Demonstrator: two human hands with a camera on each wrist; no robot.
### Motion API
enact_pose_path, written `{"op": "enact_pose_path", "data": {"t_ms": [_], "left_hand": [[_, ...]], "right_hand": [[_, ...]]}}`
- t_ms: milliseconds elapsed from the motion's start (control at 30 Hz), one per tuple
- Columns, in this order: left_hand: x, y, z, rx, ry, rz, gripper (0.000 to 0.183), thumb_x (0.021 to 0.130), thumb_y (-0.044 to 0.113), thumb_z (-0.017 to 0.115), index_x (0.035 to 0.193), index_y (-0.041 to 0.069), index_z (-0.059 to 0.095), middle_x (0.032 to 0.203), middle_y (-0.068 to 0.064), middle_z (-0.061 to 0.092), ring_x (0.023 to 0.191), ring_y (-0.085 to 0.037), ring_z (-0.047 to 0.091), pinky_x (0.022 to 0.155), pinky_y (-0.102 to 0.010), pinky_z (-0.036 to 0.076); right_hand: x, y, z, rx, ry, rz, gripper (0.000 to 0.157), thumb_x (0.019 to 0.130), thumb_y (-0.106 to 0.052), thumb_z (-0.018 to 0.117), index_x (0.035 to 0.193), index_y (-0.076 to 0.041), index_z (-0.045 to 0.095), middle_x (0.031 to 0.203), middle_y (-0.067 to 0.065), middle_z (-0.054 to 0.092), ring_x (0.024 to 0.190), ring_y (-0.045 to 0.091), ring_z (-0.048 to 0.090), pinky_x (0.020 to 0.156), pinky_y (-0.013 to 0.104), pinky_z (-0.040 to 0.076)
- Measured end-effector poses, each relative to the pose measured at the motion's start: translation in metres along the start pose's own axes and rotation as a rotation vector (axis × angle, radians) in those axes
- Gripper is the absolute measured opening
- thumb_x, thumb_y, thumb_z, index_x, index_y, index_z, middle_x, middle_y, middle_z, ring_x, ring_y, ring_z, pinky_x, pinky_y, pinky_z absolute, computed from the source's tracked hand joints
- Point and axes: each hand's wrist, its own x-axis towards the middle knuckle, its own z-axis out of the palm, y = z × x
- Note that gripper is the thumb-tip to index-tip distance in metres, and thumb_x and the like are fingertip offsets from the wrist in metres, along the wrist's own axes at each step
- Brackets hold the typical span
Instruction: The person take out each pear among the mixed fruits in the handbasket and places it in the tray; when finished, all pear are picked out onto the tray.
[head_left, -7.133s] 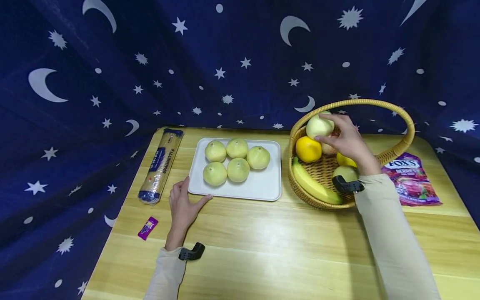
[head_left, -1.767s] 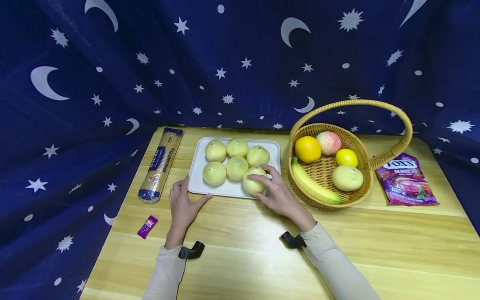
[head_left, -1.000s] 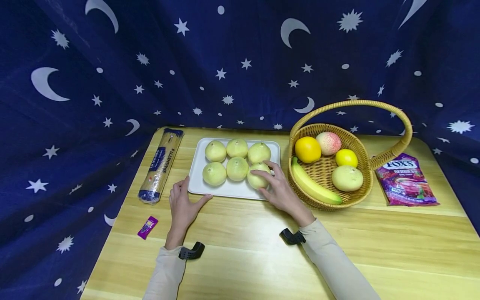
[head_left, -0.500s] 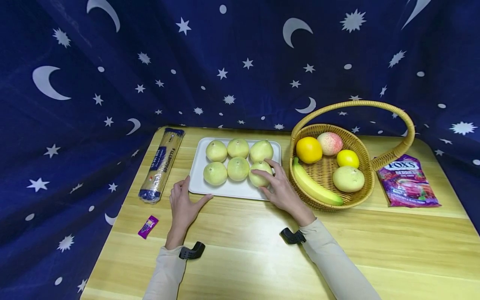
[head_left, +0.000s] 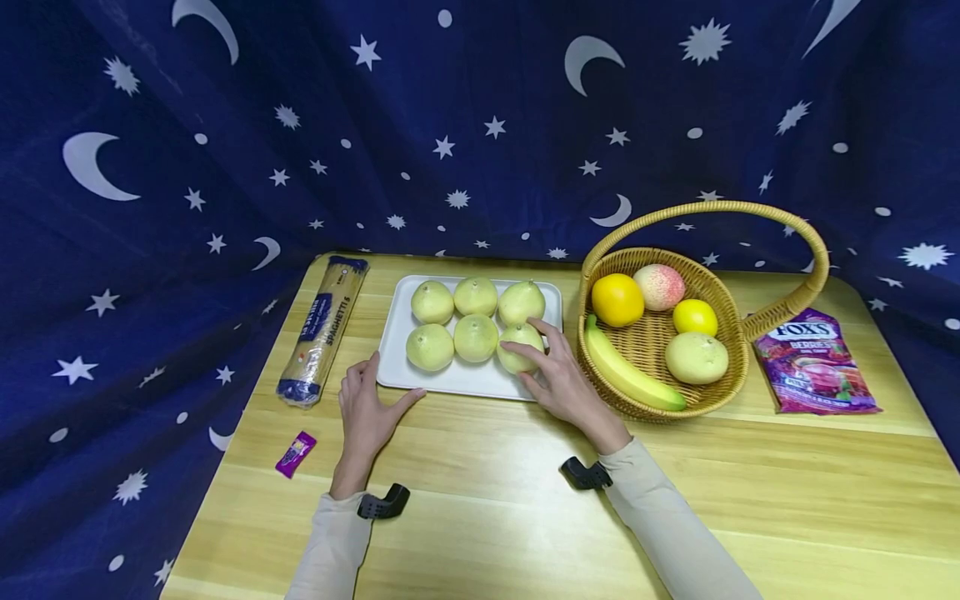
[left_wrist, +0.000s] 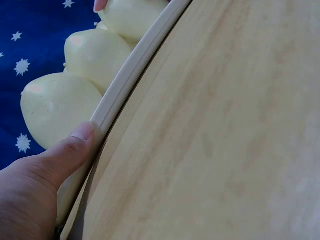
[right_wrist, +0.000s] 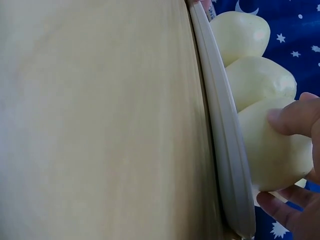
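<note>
Several pale green round fruits with short stems stand in two rows on a white tray [head_left: 461, 381]. My right hand [head_left: 564, 379] holds the front right pale green fruit [head_left: 517, 354] with thumb and fingertips around it; in the right wrist view that fruit [right_wrist: 272, 150] rests against its neighbour [right_wrist: 260, 82]. At the tray's front left corner is my left hand [head_left: 369, 417], thumb and fingers spread along two sides. The left wrist view shows the thumb [left_wrist: 70, 152] laid straight against the tray's rim [left_wrist: 117, 90]. Its other fingers are out of that view.
A handled wicker basket [head_left: 731, 367] right of the tray holds an orange [head_left: 618, 300], peach [head_left: 660, 287], lemon [head_left: 695, 317], banana [head_left: 630, 371] and pale green fruit [head_left: 697, 358]. Beyond lies a candy bag [head_left: 817, 367]. Spaghetti [head_left: 322, 332] and a purple sachet [head_left: 296, 454] lie left.
My right hand has carried a pale green fruit leftward from the basket onto the tray, then slid it slightly right and back. The fruit behind it shifted a little. My left hand stays put.
</note>
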Motion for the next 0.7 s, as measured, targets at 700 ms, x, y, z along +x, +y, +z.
{"op": "enact_pose_path", "data": {"t_ms": [700], "left_hand": [[0.0001,0.0006,0.0000,0.003,0.000,0.007,0.098,0.067,0.051,0.087,0.146,0.013,0.044,0.124,-0.021,0.044,0.106,-0.034,0.037,0.094,-0.047,0.027]], "right_hand": [[-0.0014,0.0015,-0.0004,0.004,0.024,-0.037,0.051,0.080,-0.001,0.075,0.126,-0.019,0.065,0.148,0.029,0.034,0.133,0.046,0.037,0.097,0.060,0.043]]}}
